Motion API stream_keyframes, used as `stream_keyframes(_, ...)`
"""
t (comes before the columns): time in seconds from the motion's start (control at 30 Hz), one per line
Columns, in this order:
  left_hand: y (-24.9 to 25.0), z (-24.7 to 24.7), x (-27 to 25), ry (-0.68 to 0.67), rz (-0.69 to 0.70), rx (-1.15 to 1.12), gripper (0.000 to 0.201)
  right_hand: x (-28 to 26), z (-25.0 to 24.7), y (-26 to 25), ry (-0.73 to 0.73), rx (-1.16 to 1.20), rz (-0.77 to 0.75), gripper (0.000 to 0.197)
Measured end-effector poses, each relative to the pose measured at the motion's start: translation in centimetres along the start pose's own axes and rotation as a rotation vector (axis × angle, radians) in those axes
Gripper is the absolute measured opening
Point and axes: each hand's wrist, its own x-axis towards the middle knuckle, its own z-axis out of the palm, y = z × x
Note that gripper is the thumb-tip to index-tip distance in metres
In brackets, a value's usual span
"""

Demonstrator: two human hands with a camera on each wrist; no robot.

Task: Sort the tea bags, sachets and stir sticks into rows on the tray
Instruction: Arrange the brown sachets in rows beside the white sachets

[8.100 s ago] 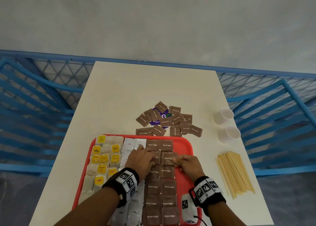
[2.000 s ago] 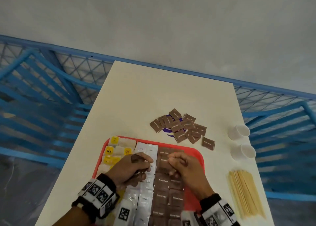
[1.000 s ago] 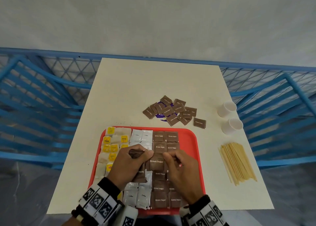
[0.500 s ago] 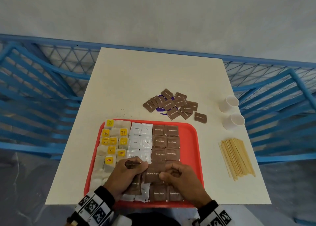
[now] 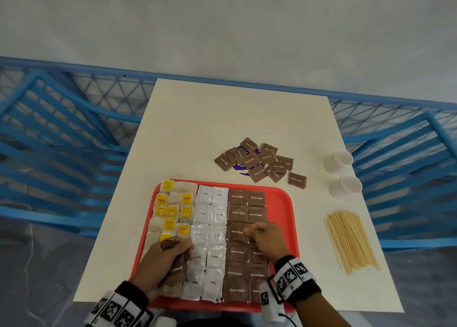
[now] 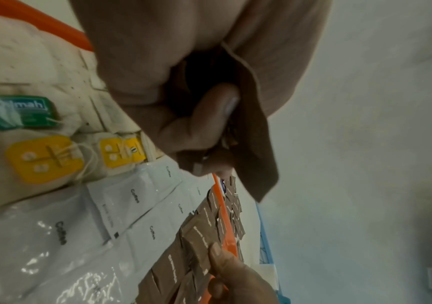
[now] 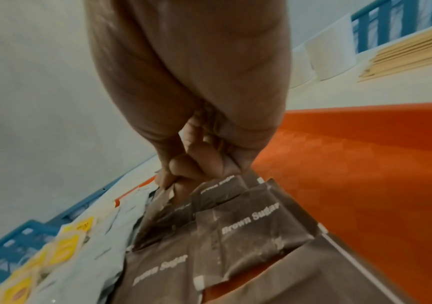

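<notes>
From the head view, the left hand [image 5: 168, 257] sits low and left of centre over the red tray [image 5: 282, 203], fingers curled round a stack of brown sugar sachets [image 5: 176, 268]. The right hand [image 5: 265, 239] is fisted lower centre on the brown rows. In the left wrist view, the fingers [image 6: 209, 115] clamp the brown packets at upper centre. In the right wrist view, the fingertips [image 7: 183, 170] at centre pinch a sachet's edge.
</notes>
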Motion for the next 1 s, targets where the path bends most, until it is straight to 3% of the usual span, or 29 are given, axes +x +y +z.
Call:
stream_keyframes(0.17, 0.0, 0.5, -0.4, -0.035, 0.001, -0.033, 0.031, -0.4, 0.2, -0.5, 0.198, -0.052, -0.007, 0.021)
stream_keyframes(0.33, 0.9, 1.2, -0.2, -0.104, -0.05, -0.14, 0.023, -3.0, -0.2, -1.5, 0.144, -0.166, -0.099, 0.021)
stream_keyframes(0.4, 1.6, 1.8, -0.2, -0.157, -0.051, -0.209, 0.025, -4.7, -0.1, -2.6, 0.062, -0.134, -0.19, 0.026)
stream_keyframes(0.53, 2.2, 4.0, 0.2, -0.225, 0.089, -0.197, 0.033, -8.9, 0.9, -5.7, -0.353, -0.035, -0.184, 0.033)
stream_keyframes(0.63, 2.3, 5.6, 0.6, -0.159, 0.251, -0.04, 0.031, -9.4, 0.7, -6.4, -0.348, 0.089, -0.168, 0.033)
stream_keyframes(0.7, 2.1, 6.4, 0.6, -0.079, 0.299, 0.041, 0.029, -9.4, 0.5, -6.4, -0.341, 0.16, -0.096, 0.051)
stream_keyframes(0.8, 1.6, 7.1, 0.8, 0.047, 0.245, 0.015, 0.03, -9.4, 1.1, -5.9, -0.383, 0.224, 0.07, 0.065)
stream_keyframes(0.87, 1.6, 6.6, 1.2, 0.112, 0.228, 0.002, 0.03, -9.1, 1.0, -5.1, -0.344, 0.151, 0.048, 0.067)
stream_keyframes(1.0, 2.8, 5.0, 1.9, 0.103, 0.236, 0.007, 0.024, -8.0, -1.2, -4.3, -0.281, 0.144, 0.035, 0.07)
